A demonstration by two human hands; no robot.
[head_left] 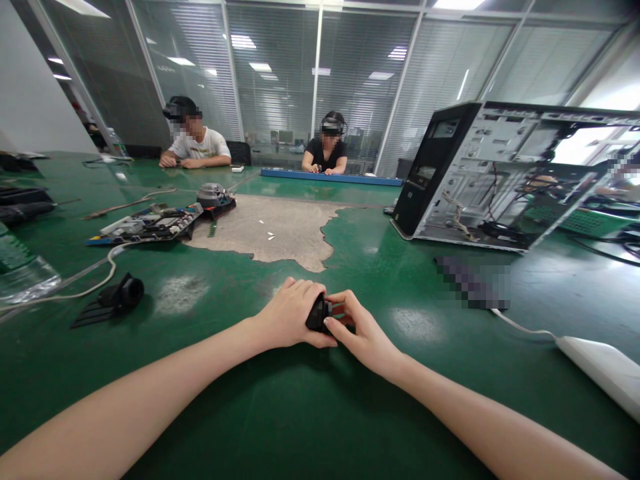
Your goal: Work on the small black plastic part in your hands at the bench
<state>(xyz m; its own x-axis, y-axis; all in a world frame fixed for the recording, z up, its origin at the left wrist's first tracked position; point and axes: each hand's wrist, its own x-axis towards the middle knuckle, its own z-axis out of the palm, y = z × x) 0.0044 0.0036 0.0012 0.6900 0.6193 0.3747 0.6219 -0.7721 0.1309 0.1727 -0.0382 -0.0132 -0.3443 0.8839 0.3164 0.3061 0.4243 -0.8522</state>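
Near the middle of the green table, a small black device (316,316) with a short round part on its right side is between my two hands. My left hand (290,312) wraps over it from the left, palm covering much of its body. With thumb and fingertips, my right hand (361,332) pinches the round part from the right. The device's exact kind cannot be made out, since fingers hide much of it. To the left lies a black plastic piece (116,297) with a round ring and slatted fins.
An opened computer case (450,180) stands at the right, near a white power strip (603,370). A circuit board (150,223) and a cooler fan (216,197) lie left of the bare patch (280,230). A bottle (23,267) is far left. Two people sit across the table.
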